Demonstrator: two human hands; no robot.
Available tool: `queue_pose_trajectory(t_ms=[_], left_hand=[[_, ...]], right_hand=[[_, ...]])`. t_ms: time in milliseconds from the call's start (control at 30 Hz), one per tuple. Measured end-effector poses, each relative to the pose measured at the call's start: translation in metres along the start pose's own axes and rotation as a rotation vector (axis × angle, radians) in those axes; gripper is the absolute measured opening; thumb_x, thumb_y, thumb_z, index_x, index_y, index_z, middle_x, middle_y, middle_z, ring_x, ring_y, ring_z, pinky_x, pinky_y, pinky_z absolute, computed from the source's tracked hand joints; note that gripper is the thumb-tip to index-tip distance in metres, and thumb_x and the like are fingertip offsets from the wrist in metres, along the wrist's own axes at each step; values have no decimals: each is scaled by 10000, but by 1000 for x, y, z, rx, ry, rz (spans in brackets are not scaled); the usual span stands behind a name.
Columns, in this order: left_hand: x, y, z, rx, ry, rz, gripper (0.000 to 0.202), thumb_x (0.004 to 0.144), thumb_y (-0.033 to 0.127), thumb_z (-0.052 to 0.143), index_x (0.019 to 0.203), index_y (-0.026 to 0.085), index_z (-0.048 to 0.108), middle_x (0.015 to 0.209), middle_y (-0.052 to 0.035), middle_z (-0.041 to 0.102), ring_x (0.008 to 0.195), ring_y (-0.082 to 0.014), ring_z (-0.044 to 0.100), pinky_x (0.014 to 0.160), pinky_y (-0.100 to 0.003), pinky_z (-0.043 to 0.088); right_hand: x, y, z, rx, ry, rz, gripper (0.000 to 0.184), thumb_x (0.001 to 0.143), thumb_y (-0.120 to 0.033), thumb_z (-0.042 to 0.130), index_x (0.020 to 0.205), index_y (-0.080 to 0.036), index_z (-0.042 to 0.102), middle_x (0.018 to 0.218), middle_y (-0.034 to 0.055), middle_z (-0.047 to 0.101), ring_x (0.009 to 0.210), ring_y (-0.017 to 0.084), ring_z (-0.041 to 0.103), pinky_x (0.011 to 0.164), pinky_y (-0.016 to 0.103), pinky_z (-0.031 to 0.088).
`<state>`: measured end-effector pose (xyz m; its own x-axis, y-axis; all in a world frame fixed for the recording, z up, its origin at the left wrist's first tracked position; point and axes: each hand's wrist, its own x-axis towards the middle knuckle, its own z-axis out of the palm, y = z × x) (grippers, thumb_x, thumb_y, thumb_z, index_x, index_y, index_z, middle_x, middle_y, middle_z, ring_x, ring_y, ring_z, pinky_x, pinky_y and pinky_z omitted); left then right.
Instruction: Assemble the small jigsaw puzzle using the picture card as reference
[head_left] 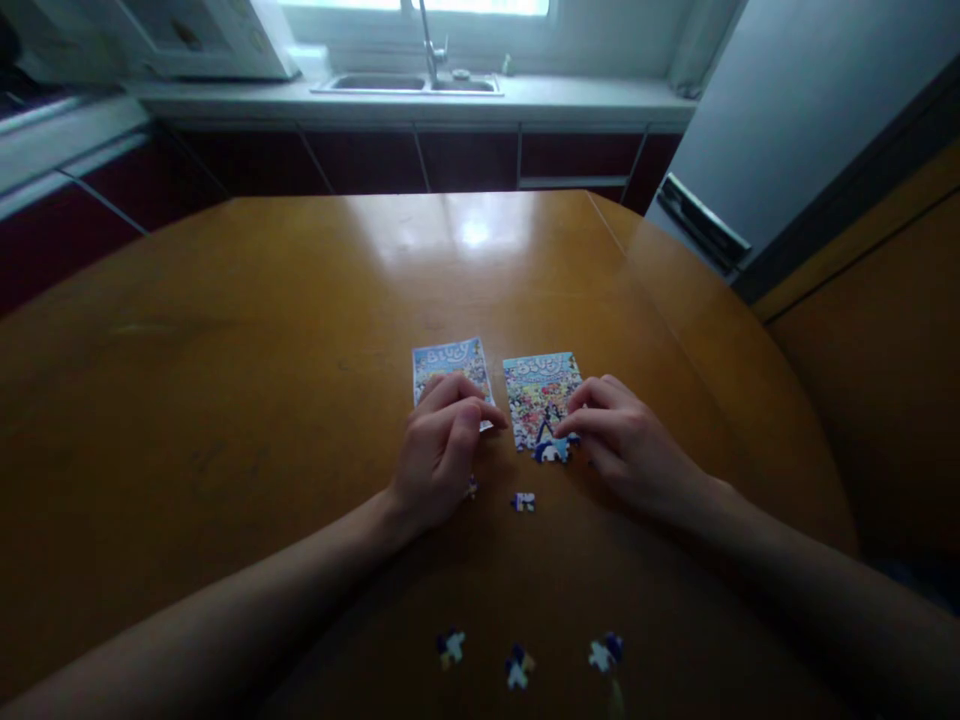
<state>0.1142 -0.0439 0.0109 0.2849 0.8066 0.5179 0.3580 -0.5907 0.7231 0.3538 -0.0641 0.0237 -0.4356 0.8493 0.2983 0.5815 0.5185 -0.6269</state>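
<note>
Two printed "Bluey" pictures lie side by side on the table. The right one is a jigsaw puzzle [534, 385] with an uneven lower edge. My right hand [622, 435] is over its lower right corner, fingertips pinching a blue-and-white puzzle piece [553, 452] at that edge. On the left, a picture sheet [450, 355] is partly covered by my left hand [442, 445], which is curled with the thumb against the fingers; its palm side is hidden. Just below the puzzle lies a loose piece [525, 502]. Another small piece [471, 488] shows beside my left hand.
Nearer to me, three loose spots of pieces lie on the brown wooden table [300, 290]: a left piece [451, 648], a middle piece [518, 667] and a right piece [605, 652]. Beyond stand a counter with a sink [379, 83] and a grey fridge [795, 120].
</note>
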Motion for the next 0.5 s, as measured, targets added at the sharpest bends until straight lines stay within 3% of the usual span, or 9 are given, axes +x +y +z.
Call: queue_pose_trajectory(t_ms=[300, 500], left_hand=[[3, -4, 0, -39, 50, -105, 475, 1037, 368, 353, 772, 217, 717, 854, -44, 591, 872, -203, 551, 816, -387, 434], [4, -4, -1, -33, 55, -117, 499, 1035, 411, 349, 755, 220, 715, 842, -44, 599, 853, -199, 561, 800, -382, 447]], right_hand=[[1, 1, 3, -57, -130, -59, 307, 846, -6, 553, 892, -216, 772, 974, 78, 589, 968, 213, 507, 842, 371, 469], [4, 7, -9, -10, 75, 27, 271, 901, -63, 539, 836, -210, 757, 934, 69, 601, 934, 207, 539, 823, 382, 467]])
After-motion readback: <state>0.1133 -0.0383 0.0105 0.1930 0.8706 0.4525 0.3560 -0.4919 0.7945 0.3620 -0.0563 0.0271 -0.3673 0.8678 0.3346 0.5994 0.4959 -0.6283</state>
